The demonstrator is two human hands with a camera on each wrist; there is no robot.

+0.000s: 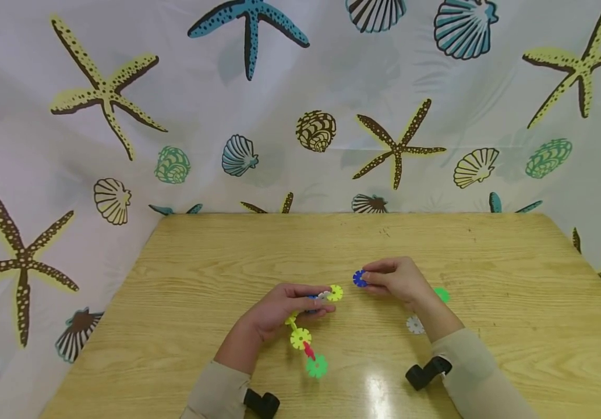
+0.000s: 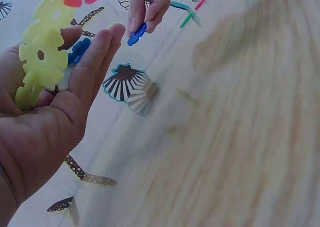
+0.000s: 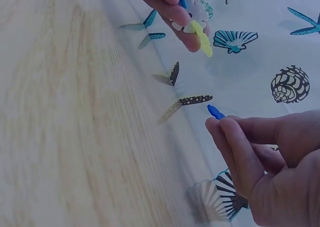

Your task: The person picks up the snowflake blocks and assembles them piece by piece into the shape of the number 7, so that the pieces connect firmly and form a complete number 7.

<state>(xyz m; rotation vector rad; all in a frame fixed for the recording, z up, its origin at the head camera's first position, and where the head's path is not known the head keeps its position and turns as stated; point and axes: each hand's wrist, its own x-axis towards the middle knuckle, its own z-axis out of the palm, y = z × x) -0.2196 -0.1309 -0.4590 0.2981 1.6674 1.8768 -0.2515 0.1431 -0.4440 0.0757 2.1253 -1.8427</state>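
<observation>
1. The left hand [image 1: 286, 305] is over the middle of the shiny wooden table [image 1: 201, 250], a bit toward its left edge. Its thumb and fingers grip a chain of flat, flower-shaped plastic discs with little cuts around them.
2. One end of the chain trails away from the table's far edge: a yellow disc [image 1: 300, 338], a small red disc [image 1: 308, 350], then a green disc [image 1: 317, 366] at the tip.
3. By the left fingertips are a dark blue disc, a white disc [image 1: 324, 295] and a bright yellow end disc [image 1: 335, 293]. They look joined too, but the hand hides the middle, so I can't tell if it is all one chain.
4. Past a gap is a single blue disc [image 1: 359, 279], held up and touching no other disc.
5. The right hand [image 1: 396, 279] pinches it, a bit closer to the far edge.
6. A loose-looking white disc [image 1: 414, 325] and bright green disc [image 1: 442, 294] lie on the table's right half, partly behind the right forearm [image 1: 439, 317].
7. Many discs seem joined. The pinched blue one is not on yet, and those two look left over.
</observation>
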